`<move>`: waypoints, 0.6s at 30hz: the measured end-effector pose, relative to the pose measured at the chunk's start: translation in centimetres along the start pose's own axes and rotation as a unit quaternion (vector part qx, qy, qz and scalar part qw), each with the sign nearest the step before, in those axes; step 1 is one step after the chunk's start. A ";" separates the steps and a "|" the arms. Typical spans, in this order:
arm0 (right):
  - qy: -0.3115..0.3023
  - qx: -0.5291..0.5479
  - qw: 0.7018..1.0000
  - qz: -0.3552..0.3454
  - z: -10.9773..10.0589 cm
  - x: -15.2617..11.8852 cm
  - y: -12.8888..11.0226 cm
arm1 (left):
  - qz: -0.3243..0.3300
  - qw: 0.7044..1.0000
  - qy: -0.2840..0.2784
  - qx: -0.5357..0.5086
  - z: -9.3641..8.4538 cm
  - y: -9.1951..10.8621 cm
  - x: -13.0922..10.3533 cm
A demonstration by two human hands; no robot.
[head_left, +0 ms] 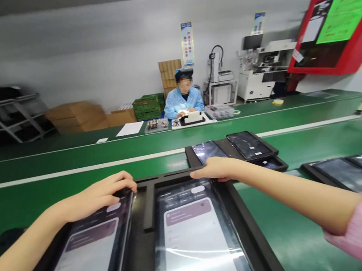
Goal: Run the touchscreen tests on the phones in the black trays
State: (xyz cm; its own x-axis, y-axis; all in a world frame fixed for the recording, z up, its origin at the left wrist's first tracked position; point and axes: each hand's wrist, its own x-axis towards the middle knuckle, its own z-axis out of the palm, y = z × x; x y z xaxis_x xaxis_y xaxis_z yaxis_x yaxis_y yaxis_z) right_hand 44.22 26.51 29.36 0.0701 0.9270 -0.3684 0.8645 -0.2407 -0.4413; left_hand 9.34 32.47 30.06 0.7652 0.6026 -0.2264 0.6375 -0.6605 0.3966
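Two lit, film-covered tablets sit in a black moulded tray (147, 203) at the near edge of the green conveyor belt (287, 244). The left hand (99, 193) curls its fingers over the left tablet's (95, 245) top edge; the right hand (215, 168) lies flat on the right tablet's (198, 243) top. Both remain seated. More trays of dark tablets (237, 149) wait beyond, and a seated co-worker in blue (184, 99) works at the far side.

three black trays (255, 239), two lit tablets (204, 249), one seated person (184, 99)

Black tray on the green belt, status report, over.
Left hand grips left lit tablet. Right hand on black tray's far edge. Second loaded tray just beyond.
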 end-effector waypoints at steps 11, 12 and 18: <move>-0.089 0.011 0.996 -0.015 -1.7 -0.8 -1.3 | 0.046 0.985 0.155 0.061 2.6 -4.7 1.2; -0.090 0.012 0.996 -0.017 -1.8 -0.7 -1.3 | 0.054 0.982 0.169 0.071 2.7 -4.7 1.4; -0.050 0.010 0.998 -0.049 -1.7 -1.3 -0.7 | 0.061 0.976 0.177 0.109 2.9 -4.2 0.8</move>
State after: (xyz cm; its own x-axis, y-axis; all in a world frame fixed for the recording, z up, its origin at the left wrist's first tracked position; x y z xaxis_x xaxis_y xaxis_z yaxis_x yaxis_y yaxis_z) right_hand 44.39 25.92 31.58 -0.0650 0.9135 -0.4017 0.8543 -0.1571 -0.4954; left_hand 7.56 34.37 25.60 0.7826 0.6047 0.1479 0.5768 -0.7937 0.1931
